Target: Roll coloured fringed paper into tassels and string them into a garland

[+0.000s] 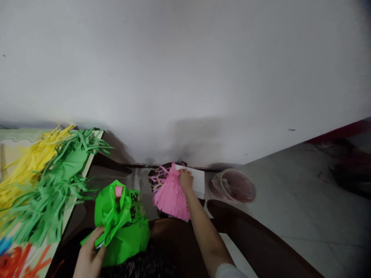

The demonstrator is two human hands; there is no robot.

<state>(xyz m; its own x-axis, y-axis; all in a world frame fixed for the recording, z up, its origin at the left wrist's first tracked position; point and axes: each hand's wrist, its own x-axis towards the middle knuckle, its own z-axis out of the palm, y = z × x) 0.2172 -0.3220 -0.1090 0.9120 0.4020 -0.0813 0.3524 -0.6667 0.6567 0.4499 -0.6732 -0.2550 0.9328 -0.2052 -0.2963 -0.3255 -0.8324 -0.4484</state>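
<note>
A bright green plastic bag [127, 239] with dark print stands at the lower left, a bit of pink showing in its mouth. My left hand [90, 253] pinches the rim of this bag between thumb and fingers. Further off, my right hand [186, 180] reaches down to a pink crepe paper fringe [171, 197] and has its curled fingers on the gathered top. The fringe fans out towards me, with thin pale strips at its left. Behind my right hand lies a white sheet [198, 181], partly covered by the hand.
On the table [68, 216] at left lie yellow fringe [26, 173], green fringe [46, 200] and red strips [17, 260]. A clear round tub [237, 185] stands on the floor by the white wall [185, 77]. A dark brown chair [249, 235] is close at right.
</note>
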